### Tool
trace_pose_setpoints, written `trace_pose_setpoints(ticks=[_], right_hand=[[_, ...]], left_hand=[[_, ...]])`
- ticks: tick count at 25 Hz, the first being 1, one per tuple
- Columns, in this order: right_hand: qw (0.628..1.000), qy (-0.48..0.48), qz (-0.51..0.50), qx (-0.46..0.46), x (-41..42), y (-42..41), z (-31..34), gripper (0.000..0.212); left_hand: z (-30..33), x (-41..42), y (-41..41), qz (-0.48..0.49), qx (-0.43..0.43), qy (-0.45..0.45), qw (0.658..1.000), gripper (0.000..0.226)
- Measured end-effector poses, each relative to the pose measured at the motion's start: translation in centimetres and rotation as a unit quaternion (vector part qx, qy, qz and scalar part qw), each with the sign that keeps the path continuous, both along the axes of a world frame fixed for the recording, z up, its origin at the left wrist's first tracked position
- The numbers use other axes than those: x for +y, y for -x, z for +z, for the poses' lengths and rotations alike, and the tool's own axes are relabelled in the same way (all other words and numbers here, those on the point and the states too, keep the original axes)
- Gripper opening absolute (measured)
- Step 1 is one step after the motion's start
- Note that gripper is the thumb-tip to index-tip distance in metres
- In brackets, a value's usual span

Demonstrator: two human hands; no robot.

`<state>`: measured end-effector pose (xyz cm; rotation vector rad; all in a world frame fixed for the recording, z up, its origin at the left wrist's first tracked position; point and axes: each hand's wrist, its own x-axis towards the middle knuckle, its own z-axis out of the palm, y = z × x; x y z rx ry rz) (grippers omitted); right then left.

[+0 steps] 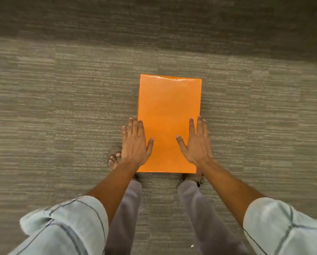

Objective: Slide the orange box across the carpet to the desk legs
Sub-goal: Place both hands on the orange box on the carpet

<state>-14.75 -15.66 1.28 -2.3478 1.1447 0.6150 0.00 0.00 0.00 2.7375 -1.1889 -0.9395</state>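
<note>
Your left hand (pixel 135 142) and right hand (pixel 196 144), fingers spread flat, flank the orange box (pixel 168 111); push evenly toward 12 o'clock along the carpet (pixel 62 107).

The orange box (pixel 169 115) hides the right sandal's (pixel 194 178) front.

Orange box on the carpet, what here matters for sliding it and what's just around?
Part of the job:
orange box
left hand, flat at its left edge
right hand, flat at its right edge
carpet

Just there:
sandalled feet
rolled sleeves
</note>
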Motion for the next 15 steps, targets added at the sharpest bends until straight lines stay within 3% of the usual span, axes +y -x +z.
trace_pose_setpoints(ticks=[4,10,12,15], right_hand=[[0.999,-0.033,0.018,0.039,-0.5,-0.1,-4.1,0.085],[1.000,0.000,0.027,0.003,0.0,1.2,-6.6,0.083],[0.999,-0.008,-0.025,-0.031,0.1,1.6,-7.4,0.099],[0.977,-0.079,-0.184,-0.067,-0.1,2.1,-8.6,0.132]], left_hand=[[-3.9,0.6,0.2,-0.015,0.028,-0.038,0.999,0.094],[-6.6,0.1,0.4,0.084,0.144,-0.019,0.986,0.117],[-7.1,-0.1,0.5,0.120,0.160,0.001,0.980,0.124],[-7.8,-0.2,0.2,0.179,0.180,0.036,0.967,0.136]])
